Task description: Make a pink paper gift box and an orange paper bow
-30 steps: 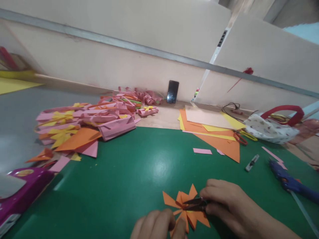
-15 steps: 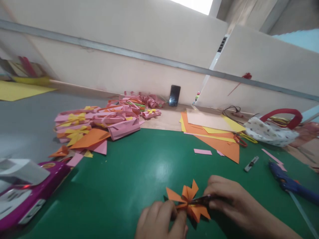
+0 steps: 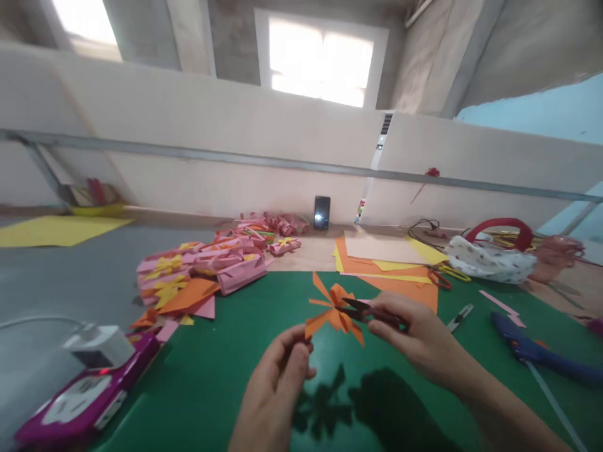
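An orange paper flower with pointed petals is held up above the green mat. My left hand pinches one of its lower left petals between thumb and fingers. In my right hand is a pair of dark tweezers. Their two pointed tips are spread apart at the flower's middle, and the grip end is partly hidden by my fingers. Shadows of the flower and my right hand fall on the mat below.
Pink paper bags with yellow flowers are piled back left. Near them lies a purple power strip with a white charger. A phone leans at the back. Rightward are paper sheets, a cutter, a glue gun and a basket.
The flower and both hands have risen from the mat. The tweezers' tips, together before, are now apart. My view has tilted upward, bringing the windows into sight.
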